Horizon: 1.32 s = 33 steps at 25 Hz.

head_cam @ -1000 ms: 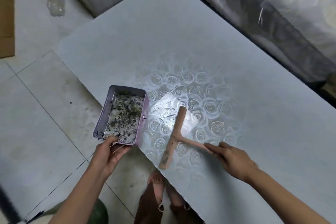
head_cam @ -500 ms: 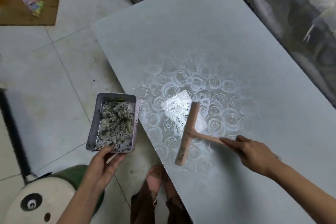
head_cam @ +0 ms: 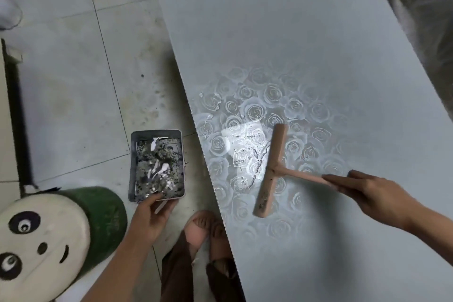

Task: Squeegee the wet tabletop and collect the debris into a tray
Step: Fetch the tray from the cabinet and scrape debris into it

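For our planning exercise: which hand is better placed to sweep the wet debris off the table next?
Right: the right hand grips the pink T-shaped squeegee, blade on the wet tabletop; the left hand holds the grey rectangular tray beside the edge.

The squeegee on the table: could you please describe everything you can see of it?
The squeegee is pinkish-tan and T-shaped, plastic by the look: a long blade bar with a straight handle joined at its middle. The bar rests on the wet, rose-patterned tabletop near its left edge, with dark specks on its near end. The right hand grips the handle's end; nothing else touches it. The left hand holds the tray, apart from it.
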{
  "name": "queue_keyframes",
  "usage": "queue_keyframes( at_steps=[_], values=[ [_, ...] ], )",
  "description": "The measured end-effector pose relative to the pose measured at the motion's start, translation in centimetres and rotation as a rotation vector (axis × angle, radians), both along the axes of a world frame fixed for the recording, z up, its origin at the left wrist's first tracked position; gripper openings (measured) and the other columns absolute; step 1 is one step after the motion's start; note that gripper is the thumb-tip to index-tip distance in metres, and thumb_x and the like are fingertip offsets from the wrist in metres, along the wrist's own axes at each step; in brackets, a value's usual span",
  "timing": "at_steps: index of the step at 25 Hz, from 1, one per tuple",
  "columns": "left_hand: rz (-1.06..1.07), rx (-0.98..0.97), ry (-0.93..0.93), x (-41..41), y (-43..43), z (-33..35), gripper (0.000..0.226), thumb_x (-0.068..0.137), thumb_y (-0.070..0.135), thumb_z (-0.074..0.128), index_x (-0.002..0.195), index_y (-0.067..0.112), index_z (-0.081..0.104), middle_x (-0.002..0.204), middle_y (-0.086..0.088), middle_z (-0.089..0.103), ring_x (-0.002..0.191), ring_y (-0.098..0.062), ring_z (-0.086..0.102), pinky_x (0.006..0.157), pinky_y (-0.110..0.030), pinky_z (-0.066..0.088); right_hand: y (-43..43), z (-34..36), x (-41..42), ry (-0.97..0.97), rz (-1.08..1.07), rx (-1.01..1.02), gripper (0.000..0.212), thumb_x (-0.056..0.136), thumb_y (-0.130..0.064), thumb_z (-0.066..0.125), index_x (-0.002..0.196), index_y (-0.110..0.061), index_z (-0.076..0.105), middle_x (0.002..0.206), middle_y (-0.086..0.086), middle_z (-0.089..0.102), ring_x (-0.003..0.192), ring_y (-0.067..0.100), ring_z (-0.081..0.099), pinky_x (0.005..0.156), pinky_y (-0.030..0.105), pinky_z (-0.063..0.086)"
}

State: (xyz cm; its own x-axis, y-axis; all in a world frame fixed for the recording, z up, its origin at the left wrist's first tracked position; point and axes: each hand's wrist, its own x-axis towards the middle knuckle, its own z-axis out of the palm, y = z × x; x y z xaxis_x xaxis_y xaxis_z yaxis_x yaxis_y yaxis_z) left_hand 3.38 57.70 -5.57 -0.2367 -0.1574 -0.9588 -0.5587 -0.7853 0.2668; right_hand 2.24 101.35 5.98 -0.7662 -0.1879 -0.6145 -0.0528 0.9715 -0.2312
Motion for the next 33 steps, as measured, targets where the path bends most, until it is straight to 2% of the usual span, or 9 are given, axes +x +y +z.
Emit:
queue_keyframes(
  at_steps=[4,8,10,12,17,22,27,29,33],
  values=[
    [0.034,0.029,0.088,1.1,1.2,-4.3,0.013,0.092,0.002,0.053,0.087,0.011,0.061,0.100,-0.011,0.063,0.100,-0.031,0.061,0.106,-0.045,0.041,-0.1,-0.7,-1.2,0.143,0.071,-0.049,0.044,0.093,-0.037,0.046,0.131,-0.057,0.041,0.080,-0.016,0.048,0.063,0.009,0.056,0.050,0.031,0.048],
    [-0.076,0.131,0.090,1.8,1.8,-7.9,0.020,0.094,0.008,0.051,0.098,0.023,0.064,0.123,-0.019,0.056,0.127,-0.034,0.048,0.110,-0.045,0.038,3.7,0.9,-0.5,0.107,-0.040,0.010,0.054,0.090,-0.035,0.049,0.127,-0.071,0.031,0.083,-0.019,0.051,0.063,0.000,0.054,0.047,0.023,0.047],
    [-0.223,0.014,0.230,1.5,3.2,-5.9,0.035,0.089,-0.004,0.051,0.077,0.017,0.077,0.110,-0.013,0.060,0.117,-0.033,0.053,0.104,-0.043,0.044,1.9,-0.2,-0.9,0.108,-0.003,-0.033,0.059,0.091,-0.028,0.054,0.128,-0.069,0.032,0.079,-0.016,0.050,0.064,0.006,0.056,0.051,0.029,0.049],
    [-0.042,0.068,0.135,0.7,4.6,-5.3,0.032,0.079,-0.011,0.056,0.059,0.006,0.074,0.097,-0.011,0.063,0.103,-0.028,0.059,0.091,-0.042,0.054,-3.2,-2.1,-2.4,0.089,0.099,-0.076,0.059,0.093,-0.021,0.055,0.135,-0.057,0.035,0.081,-0.013,0.048,0.072,0.017,0.060,0.058,0.034,0.049],
    [0.092,0.119,0.031,0.0,5.3,-4.3,0.018,0.089,-0.012,0.046,0.081,0.002,0.055,0.087,-0.016,0.059,0.085,-0.026,0.061,0.058,-0.032,0.060,-10.3,-2.2,-7.2,0.232,0.295,-0.090,0.052,0.091,-0.021,0.055,0.134,-0.047,0.046,0.077,-0.005,0.048,0.068,0.027,0.056,0.053,0.030,0.033],
    [0.145,0.138,0.094,0.1,5.5,-4.3,0.028,0.085,-0.017,0.043,0.089,0.006,0.058,0.072,-0.008,0.073,0.063,-0.019,0.072,0.062,-0.038,0.060,-1.9,2.3,-6.7,0.147,0.181,0.051,0.043,0.091,-0.039,0.043,0.129,-0.060,0.043,0.072,-0.018,0.045,0.063,0.012,0.058,0.050,0.034,0.049],
    [0.118,0.128,0.077,0.1,5.5,-4.5,0.025,0.087,-0.016,0.043,0.078,0.005,0.054,0.061,-0.006,0.069,0.056,-0.015,0.070,0.054,-0.032,0.059,-9.6,-1.4,-8.2,0.134,0.319,0.000,0.052,0.095,-0.036,0.033,0.136,-0.064,0.019,0.089,-0.011,0.047,0.087,0.018,0.060,0.064,0.030,0.040],
    [0.115,0.137,0.078,0.1,5.4,-4.6,0.024,0.088,-0.014,0.044,0.077,0.004,0.054,0.060,-0.007,0.068,0.056,-0.016,0.069,0.053,-0.029,0.059,-13.1,-2.3,-10.3,0.228,0.365,-0.022,0.048,0.092,-0.041,0.026,0.136,-0.060,0.030,0.088,-0.008,0.051,0.082,0.022,0.059,0.060,0.030,0.034],
    [0.153,0.184,0.106,0.0,5.0,-5.0,0.025,0.087,-0.017,0.043,0.078,0.004,0.055,0.065,-0.011,0.069,0.078,-0.025,0.068,0.065,-0.041,0.059,-9.5,-0.2,-11.3,0.278,0.281,-0.090,0.049,0.092,-0.031,0.046,0.128,-0.065,0.037,0.073,-0.014,0.049,0.065,0.014,0.055,0.049,0.027,0.037]
  ],
)
